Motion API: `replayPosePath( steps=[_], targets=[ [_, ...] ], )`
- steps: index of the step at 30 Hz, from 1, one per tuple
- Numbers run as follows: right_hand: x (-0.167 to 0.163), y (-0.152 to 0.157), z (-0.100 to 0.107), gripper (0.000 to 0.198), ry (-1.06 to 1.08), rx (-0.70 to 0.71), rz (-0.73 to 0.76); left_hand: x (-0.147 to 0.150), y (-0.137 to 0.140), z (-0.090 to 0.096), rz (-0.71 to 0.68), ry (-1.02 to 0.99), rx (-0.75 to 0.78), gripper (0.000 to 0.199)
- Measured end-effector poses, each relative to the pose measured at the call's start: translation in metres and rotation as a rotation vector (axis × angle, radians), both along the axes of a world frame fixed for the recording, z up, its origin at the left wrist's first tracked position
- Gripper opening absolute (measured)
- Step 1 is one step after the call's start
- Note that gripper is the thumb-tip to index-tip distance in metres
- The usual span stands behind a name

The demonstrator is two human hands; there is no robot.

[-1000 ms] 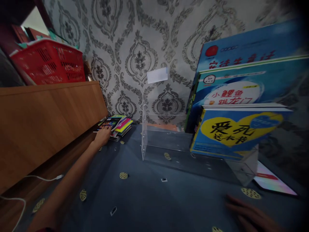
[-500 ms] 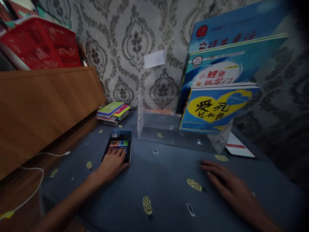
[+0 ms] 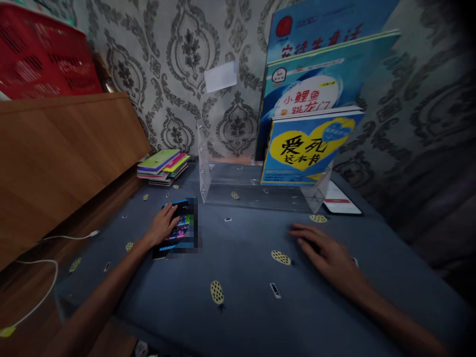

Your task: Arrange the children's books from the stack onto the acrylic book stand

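Note:
A dark tablet (image 3: 182, 230) with colourful tiles on its lit screen lies flat on the table, partly blurred out by a mosaic. My left hand (image 3: 162, 225) rests on its upper left part, fingers stretched over the screen and not wrapped around it. To the right, my right hand (image 3: 323, 250) lies on the grey-blue tablecloth (image 3: 245, 253) with its fingers loosely extended, holding nothing. A printed pineapple is just left of it. A clear acrylic stand (image 3: 256, 196) stands behind, between the two hands.
Picture books lean upright on the stand, a blue-and-yellow one (image 3: 308, 148) in front. Behind its right end lies a device with a white screen (image 3: 340, 201). A stack of thin books (image 3: 161, 161) sits back left, near a wooden panel (image 3: 67, 144), red basket (image 3: 40, 59) and white cable (image 3: 55, 272).
My left hand has slid from the lower part of the tablet to its upper left, uncovering the lower screen. The whole view has shifted; my right hand keeps its pose.

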State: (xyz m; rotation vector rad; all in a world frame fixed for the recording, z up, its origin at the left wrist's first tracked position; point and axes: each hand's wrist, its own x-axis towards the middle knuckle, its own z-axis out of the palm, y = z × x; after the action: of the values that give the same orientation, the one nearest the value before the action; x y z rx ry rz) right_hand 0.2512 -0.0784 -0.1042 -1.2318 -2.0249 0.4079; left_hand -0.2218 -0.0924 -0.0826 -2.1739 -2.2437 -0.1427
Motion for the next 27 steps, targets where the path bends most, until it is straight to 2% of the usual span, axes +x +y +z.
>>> replayPosePath(
  steps=[4, 8, 17, 20, 23, 27],
  targets=[
    [-0.001, -0.002, 0.0, 0.031, 0.003, -0.01, 0.005, 0.019, -0.029, -0.009, -0.134, -0.061, 0.041, 0.053],
    [-0.003, -0.005, 0.002, 0.028, 0.006, -0.002, 0.007, 0.058, -0.043, -0.014, -0.269, -0.118, 0.064, 0.053],
    [-0.003, -0.009, 0.008, 0.029, 0.042, -0.006, -0.011, 0.192, -0.029, -0.016, -0.42, -0.223, 0.085, 0.054],
    [0.0, -0.008, 0.005, 0.03, 0.075, 0.023, -0.053, 0.226, -0.028, -0.018, -0.478, -0.257, 0.094, 0.056],
    [0.003, -0.011, 0.006, 0.031, 0.064, 0.066, -0.076, 0.241, -0.028, -0.018, -0.522, -0.275, 0.108, 0.054],
    [-0.006, -0.021, 0.013, 0.033, -0.061, 0.175, -0.01, 0.239, -0.025, -0.012, -0.547, -0.237, 0.122, 0.049]
  ],
)
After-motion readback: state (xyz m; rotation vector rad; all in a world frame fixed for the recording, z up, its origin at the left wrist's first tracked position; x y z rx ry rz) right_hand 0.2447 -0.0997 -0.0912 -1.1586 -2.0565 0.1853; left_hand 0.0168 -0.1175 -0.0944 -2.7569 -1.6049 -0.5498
